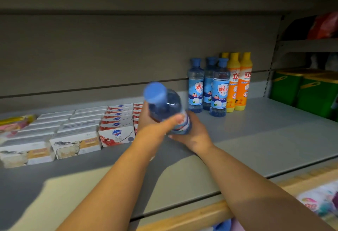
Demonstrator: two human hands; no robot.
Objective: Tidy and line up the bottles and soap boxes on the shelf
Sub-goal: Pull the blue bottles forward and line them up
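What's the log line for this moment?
left hand: shut on blue bottle | right hand: shut on blue bottle | bottle: tilted, above shelf | standing blue bottles: rear right | soap boxes: left

"Safeguard" on the red-and-white soap box (117,135), "立" on orange bottles (244,84)

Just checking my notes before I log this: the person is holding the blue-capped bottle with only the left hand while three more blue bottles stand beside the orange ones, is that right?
Not quite: the head view shows both hands, left hand and right hand, on the blue-capped bottle. The three blue bottles do stand beside the orange ones.
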